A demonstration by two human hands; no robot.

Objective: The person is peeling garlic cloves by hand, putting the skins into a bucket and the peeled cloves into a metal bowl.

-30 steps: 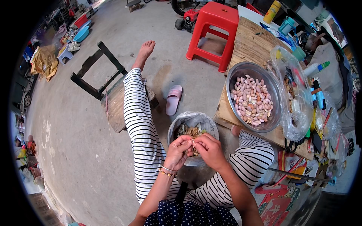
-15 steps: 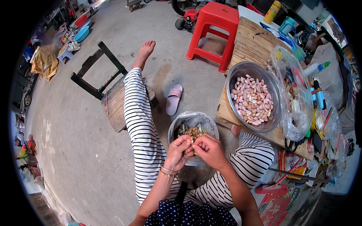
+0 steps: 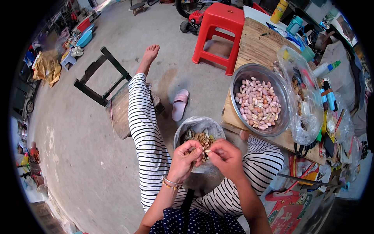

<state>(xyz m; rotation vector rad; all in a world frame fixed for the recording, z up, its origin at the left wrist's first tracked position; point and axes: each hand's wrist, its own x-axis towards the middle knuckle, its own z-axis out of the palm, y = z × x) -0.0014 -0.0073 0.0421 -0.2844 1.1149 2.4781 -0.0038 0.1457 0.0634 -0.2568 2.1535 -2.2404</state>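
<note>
Pale peanut piece [image 3: 209,151] sits just below the frame's centre, pinched in the right hand [image 3: 227,160], its long axis roughly sideways. Just left of it, the left hand [image 3: 181,162] has thumb and finger close together; I cannot tell whether they hold anything. Both are above a lined bin [image 3: 200,123], lower left of a bowl [image 3: 255,70] of peanuts [image 3: 259,103].

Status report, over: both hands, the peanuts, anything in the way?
Right hand pinching small pale piece; left hand close by, contents unclear. Both over lined bin. Peanuts in metal bowl, right side. Nothing visibly blocking hands.
</note>
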